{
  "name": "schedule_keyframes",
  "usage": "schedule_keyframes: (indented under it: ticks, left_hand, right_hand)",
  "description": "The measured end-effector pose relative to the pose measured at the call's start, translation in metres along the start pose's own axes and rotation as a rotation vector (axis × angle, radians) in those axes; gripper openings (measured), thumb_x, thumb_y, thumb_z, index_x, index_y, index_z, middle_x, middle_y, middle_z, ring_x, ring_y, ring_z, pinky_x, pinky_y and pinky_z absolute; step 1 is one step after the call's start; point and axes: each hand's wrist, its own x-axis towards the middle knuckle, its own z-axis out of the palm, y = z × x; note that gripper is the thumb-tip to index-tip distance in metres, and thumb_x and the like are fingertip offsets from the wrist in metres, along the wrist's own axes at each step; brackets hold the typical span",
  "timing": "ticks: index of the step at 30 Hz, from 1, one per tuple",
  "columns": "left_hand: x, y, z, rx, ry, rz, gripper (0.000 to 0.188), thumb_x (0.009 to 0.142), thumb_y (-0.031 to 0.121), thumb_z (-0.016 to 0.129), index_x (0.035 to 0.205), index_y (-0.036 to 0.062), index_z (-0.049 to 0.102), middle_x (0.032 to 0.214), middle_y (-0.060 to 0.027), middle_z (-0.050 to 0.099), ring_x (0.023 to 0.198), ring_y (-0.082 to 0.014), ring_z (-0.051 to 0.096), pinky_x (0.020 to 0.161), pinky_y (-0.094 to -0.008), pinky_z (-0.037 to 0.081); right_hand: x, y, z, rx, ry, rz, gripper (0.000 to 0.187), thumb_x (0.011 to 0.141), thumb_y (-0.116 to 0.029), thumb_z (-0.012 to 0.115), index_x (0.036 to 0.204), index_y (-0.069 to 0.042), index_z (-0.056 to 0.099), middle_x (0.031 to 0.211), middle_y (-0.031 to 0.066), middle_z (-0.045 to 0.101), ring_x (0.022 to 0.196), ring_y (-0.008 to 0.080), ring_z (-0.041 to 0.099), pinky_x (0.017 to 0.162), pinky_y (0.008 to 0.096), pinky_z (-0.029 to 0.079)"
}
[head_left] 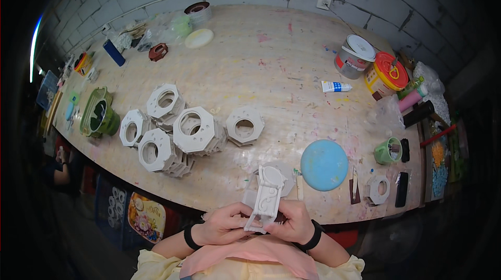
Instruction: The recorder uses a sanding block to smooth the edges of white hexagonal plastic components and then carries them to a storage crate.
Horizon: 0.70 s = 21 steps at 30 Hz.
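Observation:
At the near table edge I hold a white moulded piece with scroll relief and a ring-like top, tilted upright between both hands. My left hand grips its lower left side, fingers curled round it. My right hand is closed on its lower right side; a small dark reddish bit shows by those fingers, too little to name. Behind the piece lies a pale grey flat disc, partly hidden. A blue round disc lies right of it, with a narrow pale stick between them.
Stacks of white octagonal rings stand left of centre, a single stack beside them. Further left is a green basket. At right are a grey bucket, a red-lidded tub, a green cup and an octagonal ring.

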Motion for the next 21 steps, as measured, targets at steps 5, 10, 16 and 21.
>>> schedule_keyframes:
  ticks: [5, 10, 16, 21]
  left_hand:
    - [0.0, -0.004, -0.002, -0.013, -0.019, 0.063, 0.031, 0.076, 0.011, 0.069, 0.106, 0.0029, 0.062, 0.096, -0.0101, 0.055, 0.076, -0.0172, 0.055, 0.066, -0.0265, 0.046]
    - [0.001, -0.012, -0.003, -0.282, 0.115, -0.081, 0.044, 0.075, 0.013, 0.069, 0.112, -0.0022, 0.05, 0.102, -0.0123, 0.054, 0.089, -0.0183, 0.053, 0.079, -0.0308, 0.044]
    - [0.005, -0.013, 0.005, -0.295, 0.206, -0.463, 0.06, 0.075, 0.007, 0.068, 0.123, 0.0014, 0.033, 0.111, -0.0101, 0.051, 0.102, -0.0178, 0.052, 0.089, -0.0314, 0.042]
    - [0.009, -0.034, 0.012, -0.333, 0.239, -0.688, 0.05, 0.078, 0.002, 0.065, 0.121, 0.0015, 0.039, 0.107, -0.0082, 0.056, 0.093, -0.0132, 0.057, 0.082, -0.0267, 0.047]
  right_hand:
    - [0.0, 0.002, -0.002, -0.071, 0.0, -0.07, 0.044, 0.071, -0.037, 0.073, 0.084, 0.003, 0.059, 0.058, 0.0129, 0.053, 0.048, 0.0245, 0.054, 0.045, 0.0313, 0.042]
    - [0.002, 0.005, 0.0, -0.232, 0.023, -0.112, 0.044, 0.067, -0.039, 0.075, 0.076, 0.001, 0.058, 0.055, 0.0108, 0.053, 0.045, 0.0245, 0.054, 0.043, 0.0315, 0.042]
    - [0.005, 0.02, 0.013, -0.738, -0.016, -0.226, 0.044, 0.063, -0.044, 0.074, 0.062, -0.006, 0.052, 0.05, 0.0078, 0.051, 0.043, 0.0234, 0.054, 0.041, 0.0326, 0.042]
    - [0.005, 0.037, 0.021, -0.828, -0.01, -0.205, 0.044, 0.061, -0.045, 0.075, 0.062, -0.007, 0.053, 0.049, 0.0073, 0.051, 0.043, 0.0237, 0.054, 0.041, 0.0328, 0.042]
